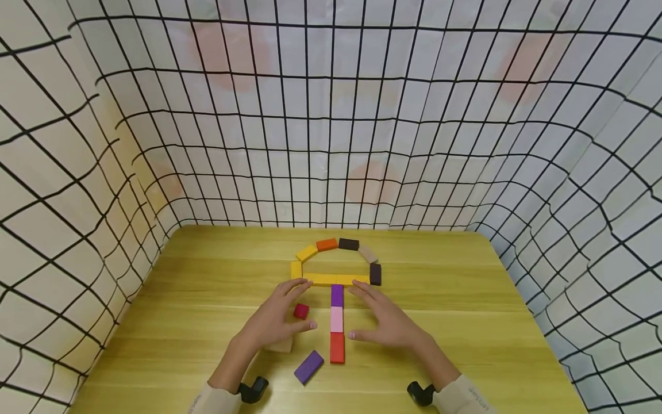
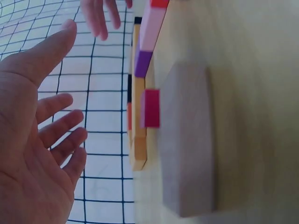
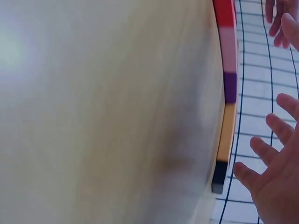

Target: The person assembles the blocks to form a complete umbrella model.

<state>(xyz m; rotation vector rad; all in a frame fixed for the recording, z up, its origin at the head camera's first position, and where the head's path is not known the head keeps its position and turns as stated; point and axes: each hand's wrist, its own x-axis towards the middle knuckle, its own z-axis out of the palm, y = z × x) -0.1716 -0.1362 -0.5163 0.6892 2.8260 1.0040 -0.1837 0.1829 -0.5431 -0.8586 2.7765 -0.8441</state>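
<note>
My left hand (image 1: 276,316) and right hand (image 1: 388,322) hover on either side of a column of blocks, fingers spread and holding nothing. The column runs from a purple block (image 1: 337,295) through a pink block (image 1: 337,319) to a red block (image 1: 337,348). Its far end meets a bar of yellow blocks (image 1: 322,280). Beyond the bar, several blocks curve in an arch, among them an orange block (image 1: 327,245) and a black block (image 1: 349,244). Beside my left hand lies a small dark-red block (image 1: 301,311); a wooden block (image 2: 187,140) is partly hidden under that hand in the head view.
A loose purple block (image 1: 309,367) lies at an angle left of the column's near end. Black grid netting (image 1: 331,135) over white sheeting stands behind the wooden table (image 1: 445,287) and along both sides.
</note>
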